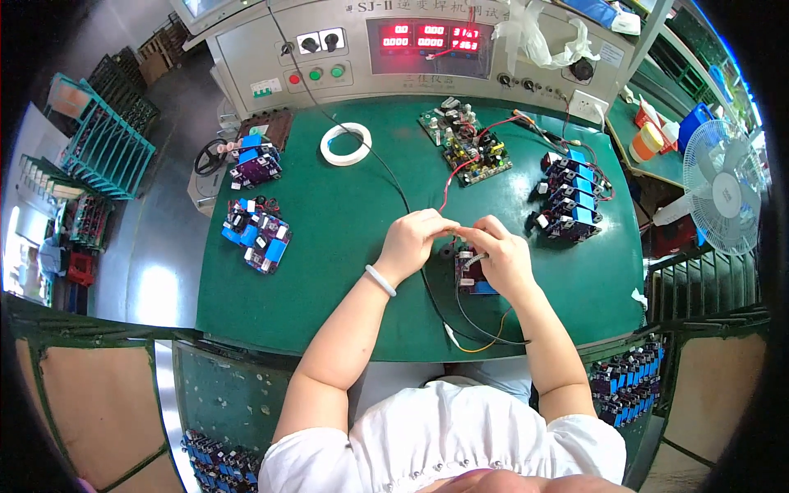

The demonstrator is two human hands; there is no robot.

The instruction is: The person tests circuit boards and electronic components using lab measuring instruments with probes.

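Observation:
At the middle of the green bench, my left hand [408, 244] and my right hand [503, 261] meet at the fingertips. My left fingers pinch the end of a red wire [448, 187] that runs down from a large green circuit board [467, 141]. My right thumb and forefinger are closed at the same spot; what they hold is too small to name. Beneath my right hand lies a small purple circuit board [470, 279] with blue parts, partly hidden. A black cable [386, 168] passes behind my left fingers and curves down by that board.
Purple boards [256, 234] lie at left, and a row of others [573, 197] stands at right. A roll of white tape [345, 144] lies farther back. Behind rises a test console [353, 53] with red displays. A white fan [723, 193] stands right of the bench.

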